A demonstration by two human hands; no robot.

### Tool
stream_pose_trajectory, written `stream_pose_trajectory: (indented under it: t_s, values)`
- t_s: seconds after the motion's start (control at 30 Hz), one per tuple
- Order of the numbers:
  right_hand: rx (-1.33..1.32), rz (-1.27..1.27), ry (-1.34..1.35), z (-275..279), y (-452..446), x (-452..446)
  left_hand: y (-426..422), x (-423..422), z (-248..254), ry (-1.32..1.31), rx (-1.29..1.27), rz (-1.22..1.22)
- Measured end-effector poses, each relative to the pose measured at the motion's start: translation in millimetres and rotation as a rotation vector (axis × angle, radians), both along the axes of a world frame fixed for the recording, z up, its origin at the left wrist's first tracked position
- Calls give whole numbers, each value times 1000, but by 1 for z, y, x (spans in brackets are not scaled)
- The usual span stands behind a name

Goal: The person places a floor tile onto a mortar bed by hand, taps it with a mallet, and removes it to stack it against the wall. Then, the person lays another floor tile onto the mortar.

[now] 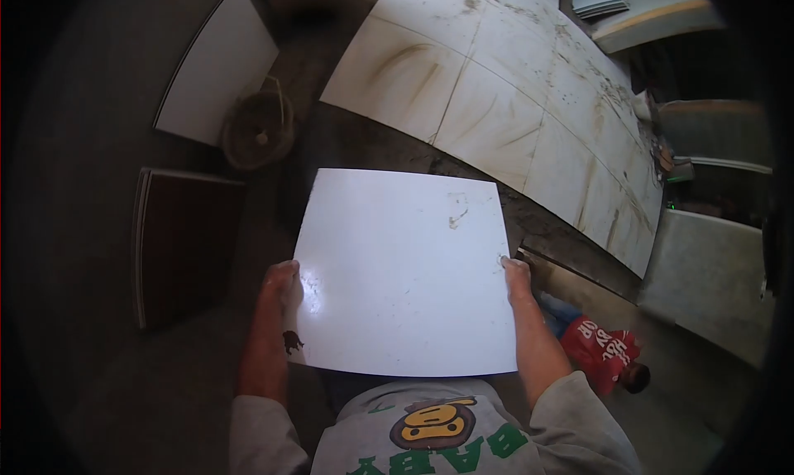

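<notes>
Left hand [284,278] and right hand [517,276] pinch the white tile [401,280] at opposite sides; perhaps dusty, it could slip.

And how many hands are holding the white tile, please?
2: the left hand at the tile's left edge, and the right hand at its right edge.

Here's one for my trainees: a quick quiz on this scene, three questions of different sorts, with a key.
1. True or false: the left hand and the right hand hold opposite edges of the white panel.
2. Multiple choice: the other person wears a top that is mainly: A) green; B) red; C) yellow.
3. Fill in: in the picture, the bucket stands to the upper ____ of the white panel.

Key: 1. True. 2. B. 3. left.
</notes>
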State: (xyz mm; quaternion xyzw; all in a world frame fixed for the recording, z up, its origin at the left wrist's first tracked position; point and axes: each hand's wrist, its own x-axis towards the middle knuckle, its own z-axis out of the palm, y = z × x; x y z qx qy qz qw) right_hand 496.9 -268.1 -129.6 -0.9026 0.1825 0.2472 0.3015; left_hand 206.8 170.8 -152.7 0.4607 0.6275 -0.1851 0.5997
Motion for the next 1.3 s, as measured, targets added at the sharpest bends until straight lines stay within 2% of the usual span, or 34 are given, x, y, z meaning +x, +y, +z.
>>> stream_pose_trajectory:
  t_s: [0.07, 0.17, 0.3, 0.4, 0.53, 0.6, 0.67, 0.7, 0.73, 0.8, 0.83, 0.9, 0.93, 1.0, 1.03, 1.13, 1.17, 1.23, 1.3]
  values:
    - [15, 14, -27, 11, 11, -7, -2, -7, -18, -20, 175, 24]
    - [25, -28, -68, 18, 20, -19, 4, -18, -38, -91, 240, 68]
    - [31, -42, -42, 30, 28, -27, 10, -12, -16, -161, 265, 69]
    - [-33, -31, 34, 38, 33, -26, 11, -4, -12, -102, 297, 120]
    - [-148, 0, 66, 41, 39, -27, 29, 12, -11, 31, 247, -101]
    - [-226, 159, 151, 36, 32, -31, 29, 14, -23, 148, 338, -401]
    - [-227, 87, 202, 9, 5, -45, 41, -35, -104, -90, 899, -1551]
    - [-240, 22, 248, -2, -6, -54, 30, -47, -122, -50, 694, -1203]
    - [-230, 26, 254, 6, -5, -59, 18, -54, -119, -78, 702, -1095]
    - [-313, 114, 326, 28, -10, -67, 2, -57, -122, -16, 736, -1431]
    - [-310, 117, 331, 20, -21, -72, -5, -56, -123, -9, 734, -1431]
    - [-338, 98, 427, 3, -45, -85, -16, -57, -125, 75, 593, -1921]
    - [-336, 104, 440, 0, -55, -87, -21, -59, -133, 87, 581, -1923]
    - [-346, 464, 509, -3, -78, -95, -40, -70, -141, 398, 293, -1095]
    - [-341, 470, 517, -6, -81, -97, -50, -25, -84, 539, 219, -899]
    - [-436, 227, 570, -5, -88, -105, -67, 5, -33, 570, 198, -800]
    - [-435, 234, 581, -4, -87, -103, -68, 18, -21, 582, 194, -797]
    - [-457, 249, 595, 3, -86, -103, -75, 29, -3, 576, 247, -948]
    - [-459, 237, 590, 3, -83, -107, -74, 27, -6, 619, 261, -906]
